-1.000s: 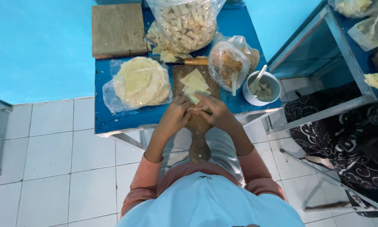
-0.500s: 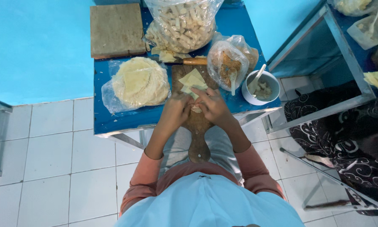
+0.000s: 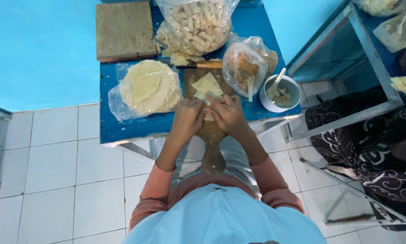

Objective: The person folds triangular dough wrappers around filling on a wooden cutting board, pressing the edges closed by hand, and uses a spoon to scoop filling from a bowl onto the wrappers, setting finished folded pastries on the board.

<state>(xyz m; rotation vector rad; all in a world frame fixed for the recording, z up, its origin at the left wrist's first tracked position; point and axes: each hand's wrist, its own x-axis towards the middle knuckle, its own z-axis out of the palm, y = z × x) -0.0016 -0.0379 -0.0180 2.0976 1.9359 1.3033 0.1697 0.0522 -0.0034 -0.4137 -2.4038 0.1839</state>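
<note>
Both hands meet at the centre of the frame, over the near end of a wooden board [image 3: 210,131] that lies on a blue counter [image 3: 121,129]. The left hand [image 3: 188,118] and the right hand [image 3: 230,115] press together around a small piece of pale dough [image 3: 209,116]; the fingers of both are curled and grasping it. Most of that piece is hidden between them.

Just above the hands, on the board, lies a short stack of square wrappers [image 3: 207,87], pale yellow, touching the fingertips of both hands. The board's handle extends past the counter edge toward the lower part of the frame.

Left of the board, a pile of round flat sheets [image 3: 149,87] rests on clear plastic. In the upper left of the counter sits a square wooden block [image 3: 124,30]. At upper centre stands a clear bag of rolled pieces [image 3: 195,25]. A knife with a wooden handle [image 3: 206,64] lies just below that bag, at the far end of the board.

Right of the board, an open plastic bag of brown filling [image 3: 246,63] holds a spoon. Beside it, near the counter's right edge, stands a white bowl [image 3: 281,93] with a second spoon in it.

A metal rack [image 3: 370,58] occupies the upper right of the frame. The floor [image 3: 54,158] is white tile.
</note>
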